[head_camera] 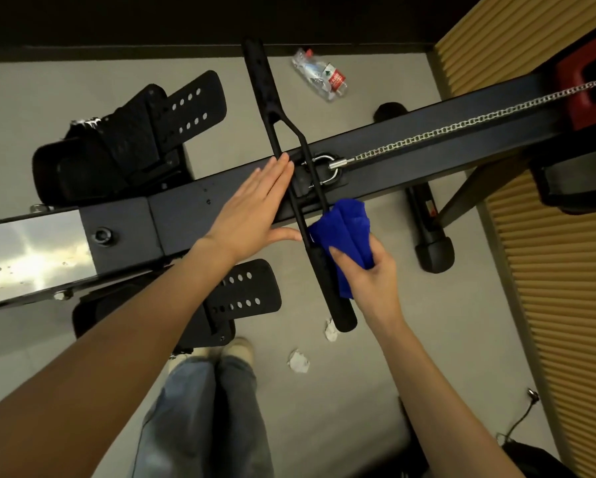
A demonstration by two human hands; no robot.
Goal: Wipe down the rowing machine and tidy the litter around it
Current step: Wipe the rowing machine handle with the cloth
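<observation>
The rowing machine's dark rail [193, 208] runs across the view from lower left to upper right. Its black pull handle [267, 98] lies crosswise over the rail, joined to a silver chain [462, 124]. My left hand [251, 208] is flat and open over the rail, fingertips touching the handle bar. My right hand [372, 270] grips a folded blue cloth [345, 232] pressed against the near end of the handle. A crushed plastic bottle [319, 74] lies on the floor beyond the rail. Two crumpled white paper scraps [298, 361] [331, 331] lie on the floor near my feet.
Black footrests [124, 139] [241, 294] flank the rail. A black stabiliser foot [431, 232] sits right of the handle. A ribbed tan wall panel [558, 305] lines the right side. A cable [520, 419] trails at lower right. My legs and shoes [220, 391] stand below.
</observation>
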